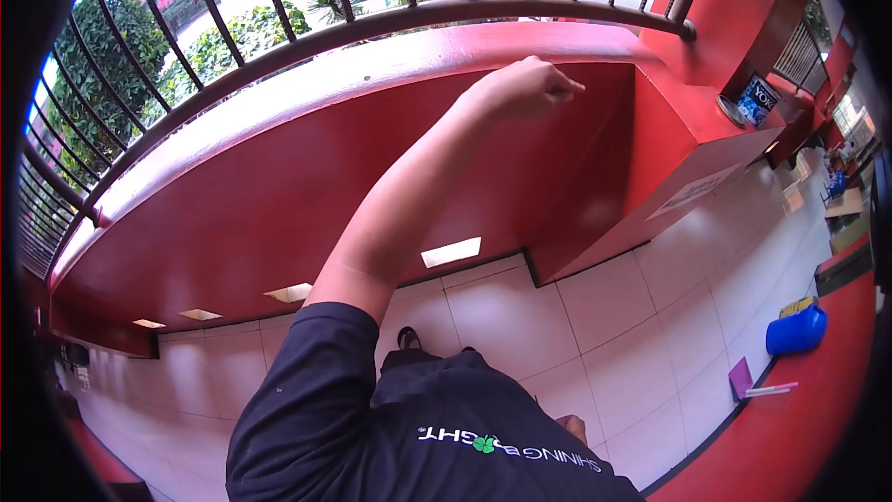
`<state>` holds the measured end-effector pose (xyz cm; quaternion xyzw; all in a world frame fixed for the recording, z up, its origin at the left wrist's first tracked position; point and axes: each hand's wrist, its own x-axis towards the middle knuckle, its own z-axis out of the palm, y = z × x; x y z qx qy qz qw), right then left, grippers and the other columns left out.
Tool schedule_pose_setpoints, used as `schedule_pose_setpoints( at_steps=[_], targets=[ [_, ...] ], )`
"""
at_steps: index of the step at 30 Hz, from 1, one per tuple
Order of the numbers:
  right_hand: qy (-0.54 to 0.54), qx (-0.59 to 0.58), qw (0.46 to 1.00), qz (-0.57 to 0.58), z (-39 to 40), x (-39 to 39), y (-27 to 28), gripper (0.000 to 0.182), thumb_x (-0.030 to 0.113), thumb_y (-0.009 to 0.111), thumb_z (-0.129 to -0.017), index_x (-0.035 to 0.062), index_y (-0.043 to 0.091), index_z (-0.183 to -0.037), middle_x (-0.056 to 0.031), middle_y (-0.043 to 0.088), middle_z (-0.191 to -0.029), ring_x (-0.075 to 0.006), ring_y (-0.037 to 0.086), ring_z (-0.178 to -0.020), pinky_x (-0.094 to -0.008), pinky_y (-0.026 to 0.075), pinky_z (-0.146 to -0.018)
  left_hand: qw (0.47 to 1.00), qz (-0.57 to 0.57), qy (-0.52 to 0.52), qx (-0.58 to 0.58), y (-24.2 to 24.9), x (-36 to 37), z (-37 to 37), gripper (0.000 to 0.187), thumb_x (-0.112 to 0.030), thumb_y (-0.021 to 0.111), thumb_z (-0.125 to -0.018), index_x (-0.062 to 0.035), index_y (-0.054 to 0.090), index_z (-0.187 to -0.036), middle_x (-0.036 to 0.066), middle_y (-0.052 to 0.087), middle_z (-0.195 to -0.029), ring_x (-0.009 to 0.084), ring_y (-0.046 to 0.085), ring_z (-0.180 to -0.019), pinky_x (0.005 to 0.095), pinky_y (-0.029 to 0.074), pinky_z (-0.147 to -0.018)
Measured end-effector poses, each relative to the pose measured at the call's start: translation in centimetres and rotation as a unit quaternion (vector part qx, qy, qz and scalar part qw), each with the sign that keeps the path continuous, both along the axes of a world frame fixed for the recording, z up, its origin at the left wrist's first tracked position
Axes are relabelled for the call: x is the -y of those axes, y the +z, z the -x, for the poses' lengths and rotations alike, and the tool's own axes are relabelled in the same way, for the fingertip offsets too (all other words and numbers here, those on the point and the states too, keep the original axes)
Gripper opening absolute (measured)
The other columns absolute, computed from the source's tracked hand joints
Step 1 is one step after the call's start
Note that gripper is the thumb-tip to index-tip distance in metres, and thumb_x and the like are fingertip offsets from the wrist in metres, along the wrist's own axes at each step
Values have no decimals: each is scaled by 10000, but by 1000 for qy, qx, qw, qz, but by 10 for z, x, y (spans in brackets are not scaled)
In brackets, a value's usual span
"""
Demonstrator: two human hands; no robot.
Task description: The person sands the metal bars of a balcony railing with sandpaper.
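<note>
My left hand (pixel 531 88) is raised at the end of an outstretched arm, over the red wall (pixel 279 177) and just below its pale rounded ledge in this view. Its fingers are curled, one tip juts out to the right, and no object shows in it. To the right of that hand, a can with a blue "YORK"-like label (pixel 756 102) stands on the red pillar's ledge (pixel 683 116). Low beside my dark shirt, only a small part of my right hand (pixel 572 427) shows; the shirt hides the rest of it.
A metal railing (pixel 372 26) runs along the wall top, with greenery beyond. Pale floor tiles (pixel 506 307) lie under my feet. On a red ledge (pixel 725 446) at right are a blue container (pixel 796 330), a purple dustpan-like piece (pixel 741 377) and white sticks (pixel 773 389).
</note>
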<state>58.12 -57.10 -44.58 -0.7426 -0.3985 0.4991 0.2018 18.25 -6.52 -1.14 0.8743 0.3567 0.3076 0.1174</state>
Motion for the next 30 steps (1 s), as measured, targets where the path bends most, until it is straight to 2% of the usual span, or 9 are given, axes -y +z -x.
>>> schedule_pose_setpoints(
  at_steps=[6,9,12,13,17,20,22,27,30],
  targets=[
    [-53,23,991,124,-9,-5,-28,338,163,424,-887,-28,665,-1025,-211,699,-951,-356,716,-837,-520,624,-691,907,-220,335,131,14,1,90,264,-395,803,-827,-133,786,-852,58,750,-761,239,736,-715,391,571,-659],
    [-8,29,997,76,-17,4,-50,369,182,423,-901,-43,650,-1086,-223,694,-993,-373,718,-847,-508,625,-633,798,-440,409,52,14,-13,145,414,-275,735,-905,-14,593,-1194,189,669,-1139,358,646,-1084,429,514,-958],
    [-6,16,999,48,-18,3,-52,381,212,444,-910,-32,645,-1123,-222,686,-1014,-378,711,-837,-497,620,-594,849,-217,471,-100,15,-17,170,548,-428,692,-924,44,578,-1175,193,648,-1168,343,605,-1164,433,476,-1026],
    [-77,-4,991,110,-17,-7,-53,377,225,459,-909,-15,649,-1129,-213,686,-1015,-375,708,-828,-497,619,-602,811,-234,485,-229,13,-19,174,588,-503,655,-932,30,589,-1170,169,650,-1158,318,616,-1144,416,487,-1011],
    [-300,8,924,236,-8,-31,-100,364,243,486,-904,36,662,-1146,-191,687,-1020,-359,700,-825,-493,615,-623,787,-224,535,-209,-10,-20,141,945,-608,657,-885,82,407,-1480,283,362,-1566,383,294,-1501,495,243,-1225],
    [-217,-40,944,245,4,-42,-80,364,258,484,-914,47,658,-1155,-187,686,-1043,-354,700,-851,-494,615,-639,912,-164,374,-38,-17,-6,106,904,-599,679,-857,-83,402,-1545,296,217,-1631,416,184,-1537,528,214,-1238],
    [-253,-30,941,224,23,-52,-72,360,260,472,-922,41,662,-1134,-185,693,-1028,-337,706,-879,-492,616,-644,984,-14,156,-87,-4,-2,109,848,-551,696,-851,-151,423,-1546,271,193,-1646,434,183,-1531,531,228,-1236],
    [-263,-1,943,203,58,-44,-50,320,208,479,-917,9,717,-995,-169,699,-841,-315,682,-609,-454,599,-547,837,-284,465,-54,-11,-11,123,764,-459,722,-851,-75,505,-1475,350,122,-1627,449,100,-1544,511,215,-1241],
    [-282,10,940,192,93,-35,-40,304,190,495,-892,16,744,-868,-165,675,-772,-285,650,-566,-445,589,-528,916,-237,316,-71,-21,1,119,707,-432,725,-868,-74,532,-1446,310,231,-1617,465,192,-1520,518,215,-1239]
  ],
)
